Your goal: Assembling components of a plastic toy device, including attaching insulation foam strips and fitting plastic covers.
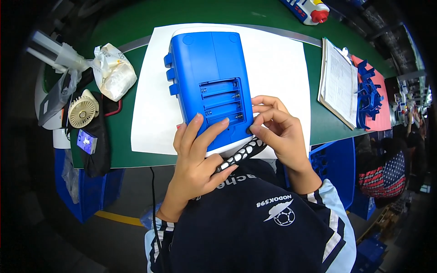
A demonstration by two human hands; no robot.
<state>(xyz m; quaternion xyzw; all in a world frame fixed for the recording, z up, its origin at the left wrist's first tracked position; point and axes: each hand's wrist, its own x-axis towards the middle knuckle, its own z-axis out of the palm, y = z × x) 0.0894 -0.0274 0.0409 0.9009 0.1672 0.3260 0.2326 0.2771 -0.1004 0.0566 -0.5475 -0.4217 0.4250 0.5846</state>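
A blue plastic housing with a white edge lies on a white sheet. Four-slot bays are exposed in its battery compartment; springs show and no batteries sit inside. Several blue tabs stick out on its left side. My left hand rests three fingers on the housing's lower part, while its thumb and curled forefinger grip the end of a black rod with white spots. At the lower right corner, my right hand is closed in a pinch by a small dark spot; what it holds is hidden. The rod's other end runs beneath this hand.
The white sheet covers part of the green table. At left are a small fan, a purple-faced box and a crumpled bag. A clipboard and blue plastic parts lie right. Blue bins stand below.
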